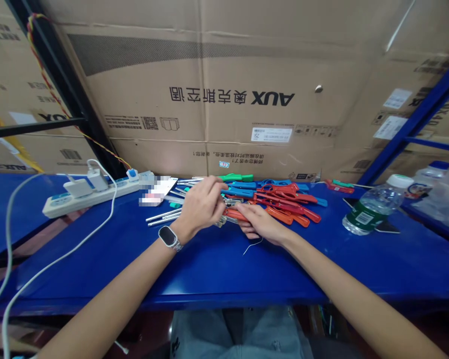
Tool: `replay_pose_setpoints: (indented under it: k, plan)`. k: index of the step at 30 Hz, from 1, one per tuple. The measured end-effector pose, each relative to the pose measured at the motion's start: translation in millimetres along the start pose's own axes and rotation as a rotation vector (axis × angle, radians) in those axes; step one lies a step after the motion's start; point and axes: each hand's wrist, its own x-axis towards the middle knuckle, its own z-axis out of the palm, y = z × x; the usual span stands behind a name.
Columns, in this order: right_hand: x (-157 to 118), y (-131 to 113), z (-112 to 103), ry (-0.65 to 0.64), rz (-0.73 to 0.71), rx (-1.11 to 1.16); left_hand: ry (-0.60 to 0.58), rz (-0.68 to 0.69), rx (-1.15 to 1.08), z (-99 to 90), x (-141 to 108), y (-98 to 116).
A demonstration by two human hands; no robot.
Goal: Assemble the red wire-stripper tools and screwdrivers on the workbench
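Near the middle of the blue table, my right hand is closed around an orange-handled tool with metal parts. My left hand is bent over the tool's left side, its fingers closed close to the metal; what they pinch is too small to make out. Behind and beside both hands lies a pile of similar tools with red handles, blue handles and a green handle. Their silvery rods point left. A thin pale wire shows below my right hand.
A white power strip with plugs and cables lies at the left. On the right stand a water bottle and a dark flat object. Large cardboard boxes rise behind the blue table.
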Motion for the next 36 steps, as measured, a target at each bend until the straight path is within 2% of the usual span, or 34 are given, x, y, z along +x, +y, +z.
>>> replay_pose_setpoints:
  k: [2,3,4,5,9,11,13,18,23,29,36]
  plan:
    - [0.1,4.8,0.1,0.078,-0.052,0.079,0.220,-0.107,-0.063,-1.9,-5.7,-4.7]
    - [0.6,6.5,-0.2,0.118,-0.077,0.112,0.280,-0.176,-0.144,-1.5,-8.8,-6.6]
    - [1.2,7.8,-0.5,0.153,-0.098,0.139,0.294,-0.262,-0.258,0.0,-11.7,-7.7]
    - [1.7,8.9,-0.7,0.183,-0.114,0.159,0.265,-0.361,-0.399,2.6,-14.2,-7.7]
    - [2.4,12.3,2.5,0.217,-0.142,0.150,0.002,-0.705,-1.023,17.9,-15.8,0.4]
    - [1.4,13.7,5.9,0.209,-0.144,0.110,-0.027,-0.772,-1.234,22.9,-13.3,5.3]
    - [0.0,14.6,8.8,0.204,-0.142,0.071,-0.023,-0.796,-1.345,24.2,-11.4,7.8]
    - [-2.5,15.0,11.1,0.198,-0.150,-0.004,-0.015,-0.823,-1.428,19.3,-11.0,8.0]
    - [-2.7,15.8,11.9,0.211,-0.145,-0.072,0.025,-0.858,-1.412,15.9,-9.5,9.7]
    - [-3.1,22.0,12.9,0.231,-0.277,-0.264,0.031,-0.885,-1.375,15.7,-8.1,8.4]
    - [-5.1,22.8,14.1,0.267,-0.325,-0.441,0.010,-0.858,-1.396,15.5,-8.2,6.6]
